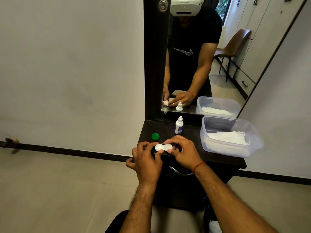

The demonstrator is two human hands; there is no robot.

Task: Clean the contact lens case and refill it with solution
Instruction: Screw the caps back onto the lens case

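A white contact lens case with two round wells is held just above the front edge of the dark table. My left hand pinches its left well between thumb and fingers. My right hand pinches its right well, thumb below and fingers curled over the top. A green cap lies on the table behind my left hand. Further back, near the mirror, a small white solution bottle with a blue label stands upright.
A clear plastic tub holding white tissues sits on the table's right side. A tall mirror in a dark frame rises behind the table. A drawer handle shows below the tabletop. Pale floor lies to the left.
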